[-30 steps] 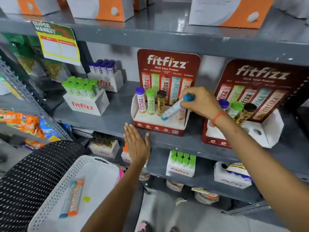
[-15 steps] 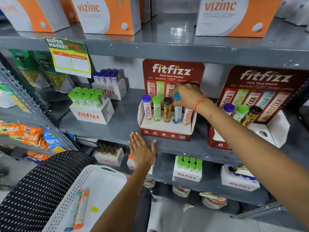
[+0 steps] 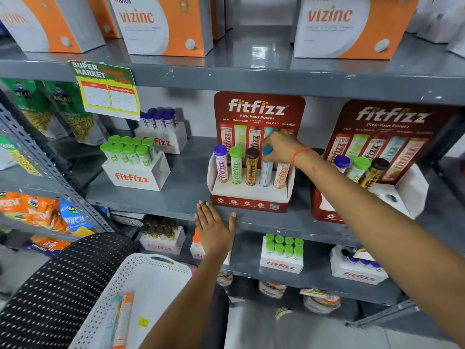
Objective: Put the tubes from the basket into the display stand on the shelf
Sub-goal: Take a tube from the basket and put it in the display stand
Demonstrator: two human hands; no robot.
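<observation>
- The right hand (image 3: 280, 146) grasps the cap of the blue-capped tube (image 3: 266, 170), which stands upright in the fourth slot of the red fitfizz display stand (image 3: 249, 197) on the grey shelf (image 3: 181, 192).
- The purple-capped tube (image 3: 221, 163), green-capped tube (image 3: 236, 165) and brown-capped tube (image 3: 251, 167) stand to its left; an orange tube (image 3: 281, 175) stands to its right, its top hidden by the hand.
- The left hand (image 3: 214, 229) lies flat, fingers spread, against the shelf's front edge, holding nothing.
- In the white perforated basket (image 3: 141, 270) below lie two tubes (image 3: 119, 321), apparently one orange and one pale blue, side by side.
</observation>
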